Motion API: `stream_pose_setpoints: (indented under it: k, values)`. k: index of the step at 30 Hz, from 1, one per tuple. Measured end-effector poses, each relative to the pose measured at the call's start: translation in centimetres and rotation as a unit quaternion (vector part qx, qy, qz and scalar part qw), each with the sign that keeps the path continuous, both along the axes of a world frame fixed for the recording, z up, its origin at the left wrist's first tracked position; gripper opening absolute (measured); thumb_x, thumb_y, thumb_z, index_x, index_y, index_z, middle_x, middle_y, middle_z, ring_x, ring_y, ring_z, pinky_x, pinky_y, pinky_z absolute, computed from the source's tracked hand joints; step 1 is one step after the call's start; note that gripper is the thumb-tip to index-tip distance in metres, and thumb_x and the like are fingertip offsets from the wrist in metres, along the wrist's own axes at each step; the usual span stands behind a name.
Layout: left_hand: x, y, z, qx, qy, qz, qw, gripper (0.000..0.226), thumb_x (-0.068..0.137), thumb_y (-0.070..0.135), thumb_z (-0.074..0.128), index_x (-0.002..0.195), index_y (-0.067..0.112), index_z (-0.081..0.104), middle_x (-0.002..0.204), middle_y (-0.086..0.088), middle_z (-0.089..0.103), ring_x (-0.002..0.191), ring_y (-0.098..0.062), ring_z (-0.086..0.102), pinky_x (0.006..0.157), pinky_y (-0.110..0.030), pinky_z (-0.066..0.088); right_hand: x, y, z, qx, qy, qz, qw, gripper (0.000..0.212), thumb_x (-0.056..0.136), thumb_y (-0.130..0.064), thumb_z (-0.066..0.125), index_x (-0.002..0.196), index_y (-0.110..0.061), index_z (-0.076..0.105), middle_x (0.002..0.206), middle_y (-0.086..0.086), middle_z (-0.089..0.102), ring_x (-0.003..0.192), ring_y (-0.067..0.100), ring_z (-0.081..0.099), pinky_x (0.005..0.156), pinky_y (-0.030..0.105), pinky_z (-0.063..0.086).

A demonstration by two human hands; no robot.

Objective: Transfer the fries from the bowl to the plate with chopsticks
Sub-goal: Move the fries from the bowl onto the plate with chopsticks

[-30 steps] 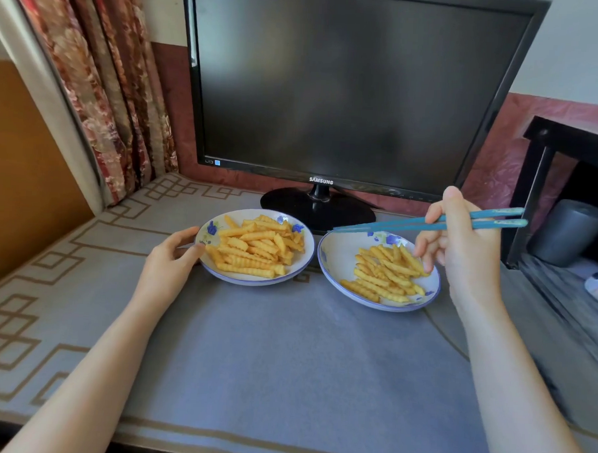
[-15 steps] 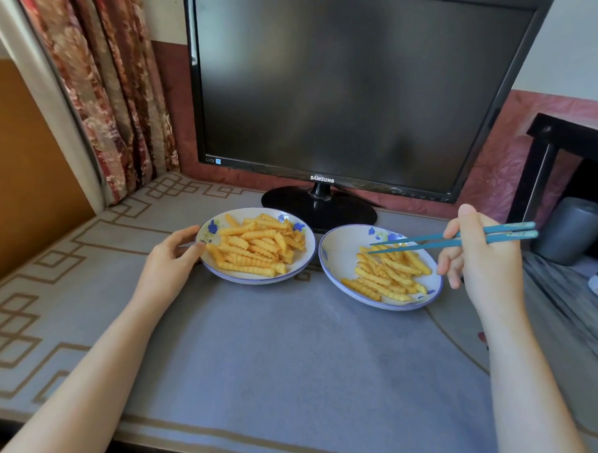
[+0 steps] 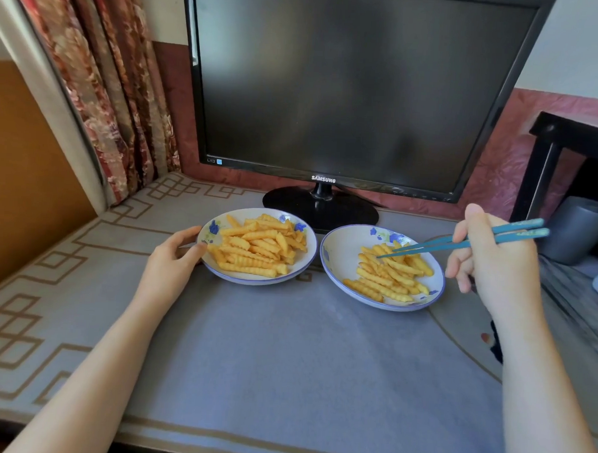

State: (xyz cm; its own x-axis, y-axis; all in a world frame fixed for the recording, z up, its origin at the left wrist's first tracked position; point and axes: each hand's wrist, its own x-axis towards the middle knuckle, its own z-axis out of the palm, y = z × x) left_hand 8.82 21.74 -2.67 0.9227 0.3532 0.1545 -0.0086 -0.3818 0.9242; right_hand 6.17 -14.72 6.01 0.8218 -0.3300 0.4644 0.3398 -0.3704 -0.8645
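Two white dishes with blue flowers stand side by side on the table. The left dish (image 3: 254, 281) is heaped with crinkle-cut fries (image 3: 255, 248). A smaller pile of fries (image 3: 391, 275) lies in the right dish (image 3: 341, 248). My left hand (image 3: 172, 262) holds the left dish by its left rim, thumb on top. My right hand (image 3: 494, 265) grips a pair of teal chopsticks (image 3: 427, 247) just right of the right dish. Their tips are low among the fries in the right dish. I cannot tell whether a fry sits between them.
A black monitor (image 3: 348, 91) on a round stand (image 3: 320, 210) rises directly behind both dishes. A patterned curtain (image 3: 102, 80) hangs at the back left. A black side table (image 3: 547, 161) and a grey cylinder (image 3: 578, 228) stand at the right. Grey cloth (image 3: 284, 362) covers the table.
My right hand moved right and down with the chopsticks. Their tips went from the gap between the dishes to the fries in the right dish. My left hand stayed put.
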Motion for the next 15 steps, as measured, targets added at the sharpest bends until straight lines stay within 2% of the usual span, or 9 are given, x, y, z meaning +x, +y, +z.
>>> stream_pose_setpoints:
  k: [8, 15]
  values:
    - [-0.1, -0.1, 0.1, -0.002, -0.004, 0.003, 1.0, 0.032, 0.093, 0.018, 0.056, 0.125, 0.021, 0.06, 0.115, -0.001, 0.065, 0.095, -0.018, 0.064, 0.09, -0.031, 0.045, 0.1, 1.2, -0.4, 0.076, -0.037, -0.019, 0.996, 0.047, 0.101, -0.039, 0.041, 0.066, -0.01, 0.048, 0.038, 0.011, 0.051, 0.025, 0.019, 0.039, 0.034, 0.021, 0.03]
    - [0.0, 0.0, 0.0, 0.001, 0.002, -0.001, 1.0, 0.033, 0.093, 0.019, 0.057, 0.126, 0.02, 0.059, 0.118, -0.003, 0.065, 0.099, -0.021, 0.064, 0.094, -0.035, 0.046, 0.6, 1.9, -1.0, 0.096, -0.046, 0.029, 0.994, 0.045, 0.102, -0.036, 0.041, 0.066, -0.01, 0.048, 0.04, 0.012, 0.051, 0.027, 0.022, 0.04, 0.033, 0.018, 0.029]
